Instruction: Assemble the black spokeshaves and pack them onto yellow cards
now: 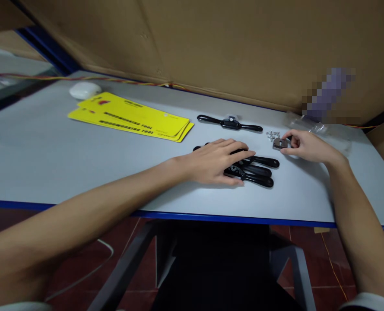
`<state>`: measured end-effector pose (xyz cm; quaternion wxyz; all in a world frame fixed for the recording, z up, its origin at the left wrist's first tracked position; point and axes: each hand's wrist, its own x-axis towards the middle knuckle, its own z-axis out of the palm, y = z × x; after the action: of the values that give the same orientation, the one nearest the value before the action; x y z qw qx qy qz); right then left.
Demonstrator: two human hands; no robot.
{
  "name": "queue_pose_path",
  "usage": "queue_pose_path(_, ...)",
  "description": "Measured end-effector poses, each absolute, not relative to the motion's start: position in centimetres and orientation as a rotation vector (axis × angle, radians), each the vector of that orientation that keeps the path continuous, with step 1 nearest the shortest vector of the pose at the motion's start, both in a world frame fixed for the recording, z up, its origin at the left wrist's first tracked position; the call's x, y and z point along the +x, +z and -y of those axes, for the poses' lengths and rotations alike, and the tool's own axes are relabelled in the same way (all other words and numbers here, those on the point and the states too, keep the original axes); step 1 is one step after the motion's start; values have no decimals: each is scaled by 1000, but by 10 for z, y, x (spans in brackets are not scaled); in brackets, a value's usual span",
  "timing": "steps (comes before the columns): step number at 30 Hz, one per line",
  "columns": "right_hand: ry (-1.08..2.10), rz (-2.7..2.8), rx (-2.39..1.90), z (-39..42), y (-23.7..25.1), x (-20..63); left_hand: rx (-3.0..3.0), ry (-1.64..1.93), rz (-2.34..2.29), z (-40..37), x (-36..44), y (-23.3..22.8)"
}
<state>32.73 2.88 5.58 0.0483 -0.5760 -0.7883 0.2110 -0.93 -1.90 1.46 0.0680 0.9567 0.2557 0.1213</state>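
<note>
Several black spokeshaves [259,179] lie bunched on the table, their handles pointing right. Over their middles rests my left hand [222,160], palm down with the fingers spread; it hides part of them. My right hand [303,144] pinches the edge of a small dark-grey metal plate [280,144] with a hole, which looks like a spokeshave blade, at table level. Just behind that plate sits a small cluster of silver screws [271,135]. Farther back, one more black spokeshave [230,124] with a clear piece at its middle lies apart from the bunch.
Yellow cards [130,116] printed with "woodworking tool" overlap at the left, beside a white rounded object [85,90]. Clear plastic bags [308,123] lie at the back right. A cardboard wall [211,52] closes off the rear, and a blue edge [195,215] runs along the front.
</note>
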Motion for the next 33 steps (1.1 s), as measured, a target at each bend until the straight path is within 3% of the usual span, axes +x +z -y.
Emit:
queue_pose_path(7,643,2397,-1754,-28,55,328,2855,442,-886,19,-11,20)
queue_pose_path(14,655,2406,-1738,-27,56,327,2520,718,-1418,-11,-33,27)
queue_pose_path(18,523,2377,-1690,-26,56,324,2448,804,-1449,-29,-44,16)
queue_pose_path(25,283,2330,-1518,-12,54,298,2380,636,-1422,-34,-44,12)
queue_pose_path(33,385,2293,-1420,0,46,270,2401,555,-1398,-12,-27,27)
